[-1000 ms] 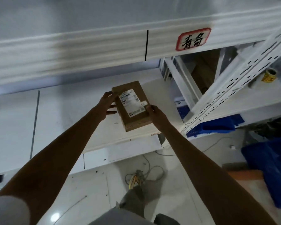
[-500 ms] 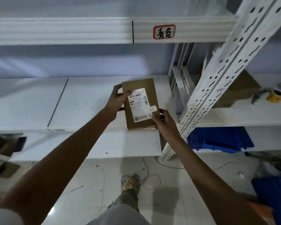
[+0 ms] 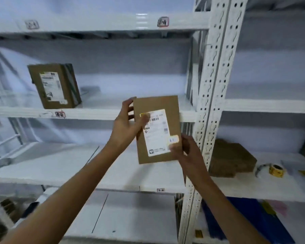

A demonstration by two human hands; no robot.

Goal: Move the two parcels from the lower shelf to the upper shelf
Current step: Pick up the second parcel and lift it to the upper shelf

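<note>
I hold a flat brown parcel (image 3: 157, 110) with a white label upright in front of the white rack. My left hand (image 3: 126, 127) grips its left edge, thumb across the label. My right hand (image 3: 188, 152) grips its lower right corner. The parcel's top overlaps the front edge of the upper shelf (image 3: 99, 113). A second brown parcel (image 3: 53, 85) with a white label stands tilted on that upper shelf, at the left. The lower shelf (image 3: 56, 166) lies below and behind my forearms.
A perforated white upright post (image 3: 211, 103) stands just right of the held parcel. In the right bay lie brown cardboard boxes (image 3: 231, 159) and a yellow tape roll (image 3: 276, 170). Blue bins (image 3: 250, 222) sit at lower right. Another shelf (image 3: 99, 23) runs above.
The view has tilted upward and both hands have raised the parcel from the lower shelf level to the front of the upper shelf. The second parcel has come into view.
</note>
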